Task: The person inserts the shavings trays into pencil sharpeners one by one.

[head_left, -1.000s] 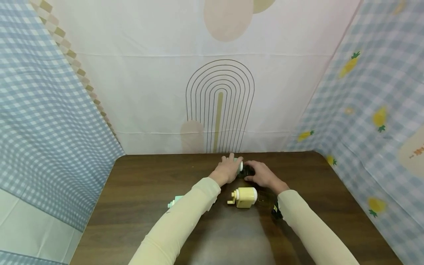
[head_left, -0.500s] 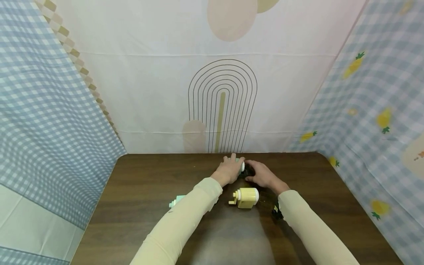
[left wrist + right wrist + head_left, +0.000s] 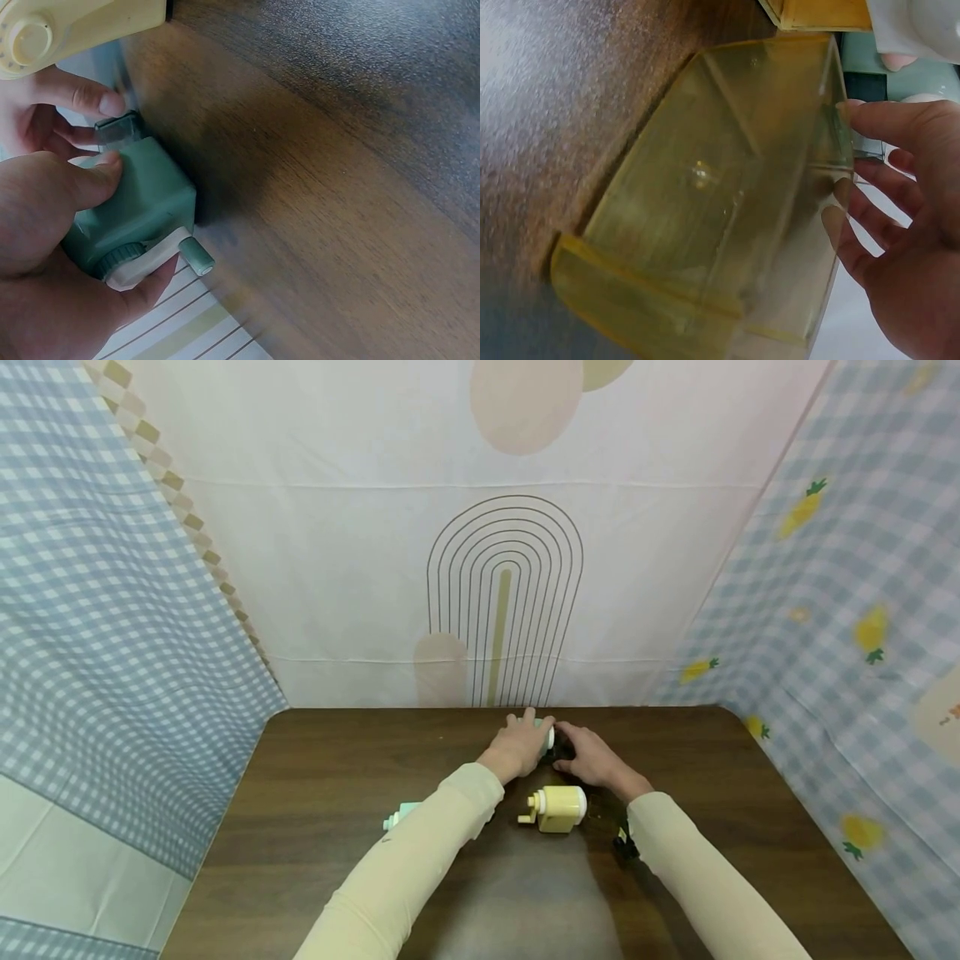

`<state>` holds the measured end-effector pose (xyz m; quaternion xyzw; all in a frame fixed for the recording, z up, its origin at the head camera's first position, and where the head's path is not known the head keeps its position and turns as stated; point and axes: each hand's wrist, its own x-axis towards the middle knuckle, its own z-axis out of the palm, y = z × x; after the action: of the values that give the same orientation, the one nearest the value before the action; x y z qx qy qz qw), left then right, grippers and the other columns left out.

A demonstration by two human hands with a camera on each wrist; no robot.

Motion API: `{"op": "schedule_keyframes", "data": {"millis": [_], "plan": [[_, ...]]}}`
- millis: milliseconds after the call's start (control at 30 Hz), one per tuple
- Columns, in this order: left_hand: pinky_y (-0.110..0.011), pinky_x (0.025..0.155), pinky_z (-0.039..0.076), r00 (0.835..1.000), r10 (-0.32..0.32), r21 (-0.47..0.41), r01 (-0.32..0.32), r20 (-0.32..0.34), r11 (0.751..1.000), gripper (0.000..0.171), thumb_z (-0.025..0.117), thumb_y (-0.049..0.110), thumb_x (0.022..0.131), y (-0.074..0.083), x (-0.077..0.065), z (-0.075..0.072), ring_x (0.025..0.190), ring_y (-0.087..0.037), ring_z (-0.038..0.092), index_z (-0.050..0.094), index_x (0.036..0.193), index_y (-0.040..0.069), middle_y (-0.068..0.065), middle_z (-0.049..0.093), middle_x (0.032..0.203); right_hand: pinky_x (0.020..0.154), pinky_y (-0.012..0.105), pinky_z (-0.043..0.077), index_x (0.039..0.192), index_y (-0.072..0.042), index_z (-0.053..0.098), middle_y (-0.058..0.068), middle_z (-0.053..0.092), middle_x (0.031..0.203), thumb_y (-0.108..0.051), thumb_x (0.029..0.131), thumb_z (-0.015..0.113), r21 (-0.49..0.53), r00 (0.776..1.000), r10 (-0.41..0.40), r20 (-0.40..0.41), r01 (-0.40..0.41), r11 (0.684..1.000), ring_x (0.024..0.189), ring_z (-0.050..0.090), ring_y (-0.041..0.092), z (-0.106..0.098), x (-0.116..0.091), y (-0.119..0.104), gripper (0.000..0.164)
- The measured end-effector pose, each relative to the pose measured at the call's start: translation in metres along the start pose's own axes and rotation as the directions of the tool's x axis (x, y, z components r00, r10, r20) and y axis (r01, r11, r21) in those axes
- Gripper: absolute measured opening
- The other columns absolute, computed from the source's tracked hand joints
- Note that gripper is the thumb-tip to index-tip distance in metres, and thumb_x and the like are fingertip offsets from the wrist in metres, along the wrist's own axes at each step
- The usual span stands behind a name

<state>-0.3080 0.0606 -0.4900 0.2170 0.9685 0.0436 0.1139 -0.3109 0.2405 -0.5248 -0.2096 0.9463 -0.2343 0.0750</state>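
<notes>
Left hand point(image 3: 516, 750) clamps its fingers round the boxy green plastic crank sharpener point(image 3: 150, 187), and right hand point(image 3: 596, 758) pinches the smoky translucent tray point(image 3: 118, 133) at its end!

The boxy green plastic crank device point(image 3: 150, 184) in the left hand point(image 3: 517, 747) has a whitish arm point(image 3: 152, 262); the see-through plastic piece point(image 3: 118, 133) at the right hand point(image 3: 592, 758) is smoky-dark. Nearer the body than both, a boxy plastic cranked box point(image 3: 558, 810) is pale yellow; beyond, white cloth point(image 3: 337, 568) bears dark nested arches point(image 3: 505, 610).
</notes>
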Motion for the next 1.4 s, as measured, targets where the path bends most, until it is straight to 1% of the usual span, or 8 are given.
{"op": "schedule_keyframes", "data": {"millis": [167,467,633,733,800,933,1233,1400], "plan": [[-0.041,0.084,0.058,1.0,0.002,0.002,-0.002,-0.012,1.0,0.071,0.064,0.027,0.102,-0.0001,-0.0003,0.0012,0.135,-0.041,0.039,0.024,0.16,0.03,-0.013,0.027,0.159,0.097,0.06,0.049,0.152,-0.002,0.04,0.023,0.061,0.133,-0.018,0.092,0.077,-0.006,1.0,0.002,-0.001,-0.002,1.0,0.119,0.056,0.041,0.0013,0.0006,-0.002,0.073],[-0.041,0.083,0.059,1.0,-0.001,-0.01,0.001,-0.026,1.0,0.071,0.066,0.026,0.1,-0.0006,0.0,0.0017,0.134,-0.04,0.04,0.026,0.159,0.031,-0.012,0.028,0.158,0.094,0.058,0.052,0.148,-0.001,0.043,0.022,0.064,0.126,-0.015,0.091,0.078,-0.004,1.0,-0.016,-0.018,0.016,1.0,0.114,0.059,0.038,0.0028,0.0023,-0.0025,0.069],[-0.041,0.084,0.058,1.0,0.002,-0.004,-0.002,-0.026,1.0,0.072,0.067,0.025,0.1,0.0011,-0.0035,-0.0009,0.134,-0.039,0.04,0.026,0.16,0.03,-0.011,0.027,0.159,0.09,0.054,0.054,0.139,-0.002,0.05,0.016,0.069,0.116,-0.015,0.09,0.079,0.006,0.999,-0.038,-0.031,0.038,0.999,0.107,0.063,0.033,0.0052,0.0048,-0.0043,0.058],[-0.04,0.085,0.058,1.0,0.0,0.003,0.0,-0.031,1.0,0.074,0.067,0.025,0.1,0.0022,-0.0051,-0.0021,0.134,-0.038,0.04,0.025,0.16,0.029,-0.011,0.028,0.159,0.09,0.055,0.054,0.133,-0.002,0.053,0.015,0.07,0.112,-0.015,0.089,0.08,0.007,0.998,-0.043,-0.039,0.043,0.999,0.105,0.064,0.034,0.0055,0.0059,-0.007,0.053],[-0.039,0.085,0.059,0.999,-0.003,0.006,0.003,-0.034,1.0,0.075,0.068,0.025,0.099,0.0025,-0.0056,-0.0021,0.134,-0.037,0.041,0.025,0.16,0.029,-0.01,0.029,0.158,0.092,0.055,0.053,0.133,-0.003,0.053,0.014,0.07,0.114,-0.016,0.088,0.081,0.005,0.999,-0.03,-0.043,0.031,1.0,0.107,0.063,0.034,0.0052,0.0065,-0.0089,0.054],[-0.039,0.086,0.058,0.999,-0.006,0.011,0.007,-0.041,1.0,0.076,0.069,0.025,0.098,0.0023,-0.0059,-0.0022,0.133,-0.037,0.041,0.026,0.16,0.029,-0.01,0.03,0.157,0.092,0.054,0.054,0.133,-0.002,0.052,0.016,0.07,0.115,-0.016,0.088,0.081,0.007,0.999,-0.027,-0.043,0.027,1.0,0.106,0.064,0.035,0.0049,0.0078,-0.0103,0.055],[-0.04,0.086,0.059,0.999,-0.003,0.038,0.005,-0.047,0.999,0.076,0.07,0.023,0.098,0.0026,-0.0033,0.0,0.133,-0.038,0.042,0.026,0.16,0.029,-0.011,0.029,0.158,0.094,0.053,0.054,0.141,-0.004,0.049,0.017,0.068,0.124,-0.02,0.089,0.081,0.018,0.999,-0.002,-0.04,0.002,1.0,0.113,0.064,0.034,0.0061,0.0092,-0.0084,0.064],[-0.041,0.088,0.058,0.998,0.0,0.042,0.003,-0.056,0.999,0.075,0.071,0.022,0.097,0.0037,-0.0043,-0.0004,0.13,-0.038,0.044,0.028,0.158,0.028,-0.011,0.032,0.156,0.093,0.055,0.054,0.141,-0.005,0.049,0.017,0.068,0.123,-0.022,0.088,0.082,0.004,0.999,-0.006,-0.041,0.007,1.0,0.112,0.064,0.035,0.006,0.0099,-0.0076,0.064]]}}
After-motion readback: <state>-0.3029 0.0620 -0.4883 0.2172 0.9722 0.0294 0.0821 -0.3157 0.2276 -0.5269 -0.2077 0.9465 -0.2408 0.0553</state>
